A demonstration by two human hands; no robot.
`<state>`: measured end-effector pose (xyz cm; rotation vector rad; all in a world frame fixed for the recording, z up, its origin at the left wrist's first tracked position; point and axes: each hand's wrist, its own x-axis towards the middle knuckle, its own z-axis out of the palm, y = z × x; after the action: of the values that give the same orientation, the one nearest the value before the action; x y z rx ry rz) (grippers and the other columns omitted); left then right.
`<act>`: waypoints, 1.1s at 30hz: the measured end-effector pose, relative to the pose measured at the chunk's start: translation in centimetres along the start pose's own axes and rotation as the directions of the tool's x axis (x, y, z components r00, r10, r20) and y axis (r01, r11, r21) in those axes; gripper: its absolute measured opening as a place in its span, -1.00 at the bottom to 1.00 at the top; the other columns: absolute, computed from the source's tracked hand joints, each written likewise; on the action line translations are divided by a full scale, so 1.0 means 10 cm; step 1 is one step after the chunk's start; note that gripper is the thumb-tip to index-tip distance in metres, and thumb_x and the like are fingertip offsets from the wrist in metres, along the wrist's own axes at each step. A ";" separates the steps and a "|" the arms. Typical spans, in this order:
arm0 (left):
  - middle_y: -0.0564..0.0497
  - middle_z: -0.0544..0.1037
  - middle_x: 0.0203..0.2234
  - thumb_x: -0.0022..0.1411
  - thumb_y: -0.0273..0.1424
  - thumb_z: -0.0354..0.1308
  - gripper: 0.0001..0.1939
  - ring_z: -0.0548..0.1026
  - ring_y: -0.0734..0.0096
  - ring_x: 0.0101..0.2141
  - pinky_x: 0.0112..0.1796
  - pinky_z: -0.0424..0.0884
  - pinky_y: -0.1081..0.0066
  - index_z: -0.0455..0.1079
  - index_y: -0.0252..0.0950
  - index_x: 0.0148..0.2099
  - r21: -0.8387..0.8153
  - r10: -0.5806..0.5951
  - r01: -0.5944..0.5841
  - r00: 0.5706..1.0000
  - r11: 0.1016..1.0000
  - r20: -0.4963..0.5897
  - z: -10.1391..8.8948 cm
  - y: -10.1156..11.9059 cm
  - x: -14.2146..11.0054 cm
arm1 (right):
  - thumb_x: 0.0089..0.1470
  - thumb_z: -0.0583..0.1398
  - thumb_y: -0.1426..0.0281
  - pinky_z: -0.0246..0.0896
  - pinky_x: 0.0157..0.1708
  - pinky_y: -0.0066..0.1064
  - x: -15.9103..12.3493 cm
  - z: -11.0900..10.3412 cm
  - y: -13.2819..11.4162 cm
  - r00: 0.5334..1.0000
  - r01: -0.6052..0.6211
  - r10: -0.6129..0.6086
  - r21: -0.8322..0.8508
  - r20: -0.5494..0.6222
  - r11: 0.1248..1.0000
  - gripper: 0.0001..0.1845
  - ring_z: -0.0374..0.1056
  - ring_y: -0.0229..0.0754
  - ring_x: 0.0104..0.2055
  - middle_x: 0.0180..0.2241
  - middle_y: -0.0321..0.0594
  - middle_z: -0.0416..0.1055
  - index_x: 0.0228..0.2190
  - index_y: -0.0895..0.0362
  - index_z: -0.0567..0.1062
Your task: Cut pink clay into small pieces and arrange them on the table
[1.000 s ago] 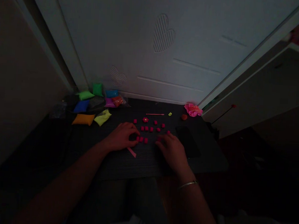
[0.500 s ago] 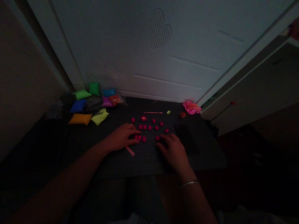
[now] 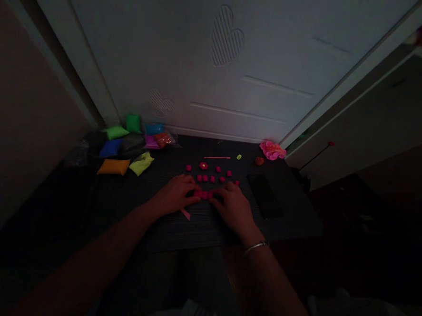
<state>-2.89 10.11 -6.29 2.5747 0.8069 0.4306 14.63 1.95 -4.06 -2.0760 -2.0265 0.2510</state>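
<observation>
Several small pink clay pieces (image 3: 204, 195) sit side by side in a short row on the dark table (image 3: 192, 235). My left hand (image 3: 176, 194) has its thumb and fingers closed about the left end of that row. At the right end, my right hand (image 3: 233, 208) pinches one more pink piece, partly hidden by the fingertips. Just beyond my hands lies another line of pink clay pieces (image 3: 205, 178), with a pink clay flower (image 3: 203, 165) with a pale centre farther back. A pink strip-like tool (image 3: 185, 214) sticks out from under my left hand.
Packets of coloured clay, among them an orange one (image 3: 113, 166) and a yellow one (image 3: 141, 164), lie at the left. A thin pink stick (image 3: 217, 157) lies at the back. On the right are a dark phone-like slab (image 3: 265, 195), a reddish ball (image 3: 259, 161) and a pink petalled object (image 3: 272, 151).
My right hand has moved left, bringing its pink clay piece up against the row. My left hand stays at the row's left end. The view has shifted slightly.
</observation>
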 end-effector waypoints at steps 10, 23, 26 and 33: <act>-0.01 0.40 -0.32 0.14 -0.25 0.03 -0.75 0.34 0.33 -0.26 -0.21 0.24 0.32 0.42 -0.23 -0.19 0.011 -0.003 0.003 1.000 1.000 0.008 0.01 0.03 0.01 | 0.02 0.13 0.28 0.11 -0.17 -0.38 0.06 0.00 -0.02 0.999 0.024 -0.026 0.057 0.048 0.998 -0.79 0.21 -0.16 -0.09 -0.24 -0.21 0.30 -0.27 0.00 0.48; -0.03 0.40 -0.27 0.05 -0.24 0.13 -0.64 0.34 0.30 -0.22 -0.18 0.24 0.31 0.37 -0.25 -0.09 0.012 -0.022 0.022 1.000 1.000 -0.014 -0.01 0.01 -0.02 | -0.02 0.14 0.26 0.18 -0.25 -0.37 -0.27 -0.13 0.37 0.993 -0.115 0.114 0.128 0.014 0.985 -0.70 0.32 -0.17 -0.23 -0.25 -0.20 0.35 -0.21 0.06 0.45; -0.02 0.40 -0.29 0.06 -0.24 0.12 -0.67 0.34 0.30 -0.23 -0.18 0.24 0.30 0.39 -0.24 -0.12 0.032 -0.022 0.022 1.000 0.999 -0.008 -0.01 0.01 -0.02 | 0.00 0.13 0.28 0.18 -0.24 -0.37 -0.29 -0.09 0.40 0.993 -0.113 0.107 0.142 0.044 0.983 -0.76 0.34 -0.19 -0.24 -0.26 -0.22 0.38 -0.26 0.06 0.46; -0.01 0.41 -0.29 0.11 -0.26 0.07 -0.72 0.33 0.31 -0.23 -0.19 0.23 0.31 0.39 -0.22 -0.14 0.043 -0.005 0.005 1.000 0.999 -0.005 -0.01 0.00 -0.03 | 0.02 0.11 0.36 0.20 -0.20 -0.37 -0.16 -0.05 0.28 0.999 -0.050 0.044 0.241 0.027 0.969 -0.69 0.35 -0.18 -0.18 -0.20 -0.24 0.44 -0.13 0.07 0.36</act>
<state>-3.14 9.98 -6.28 2.6114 0.8326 0.4230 17.41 0.32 -4.45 -1.9783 -1.8540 0.5040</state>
